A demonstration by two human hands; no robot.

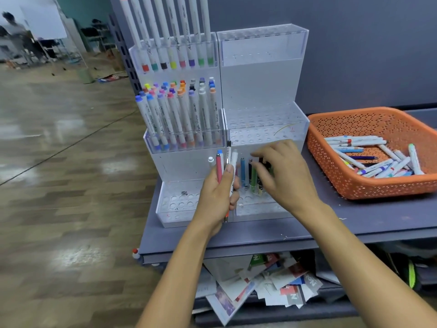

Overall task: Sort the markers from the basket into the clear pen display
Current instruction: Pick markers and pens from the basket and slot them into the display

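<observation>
The clear tiered pen display (pixel 264 91) stands on a grey shelf; its left tiers hold several white markers with coloured caps. My left hand (pixel 218 195) grips a bundle of several markers (pixel 228 162) upright in front of the lowest tier. My right hand (pixel 281 176) pinches a dark marker (pixel 262 165) standing in the lowest right tier, beside a blue pen (pixel 242 171) and a green pen (pixel 254 177) that stand in holes there. The orange basket (pixel 354 185) at the right holds several loose markers (pixel 378 159).
The display's right upper tiers show bare holes. The shelf's front edge (pixel 236 252) runs below my wrists, with scattered papers (pixel 267 280) on the shelf underneath. A wood-pattern floor lies to the left, with a person (pixel 16 36) far back.
</observation>
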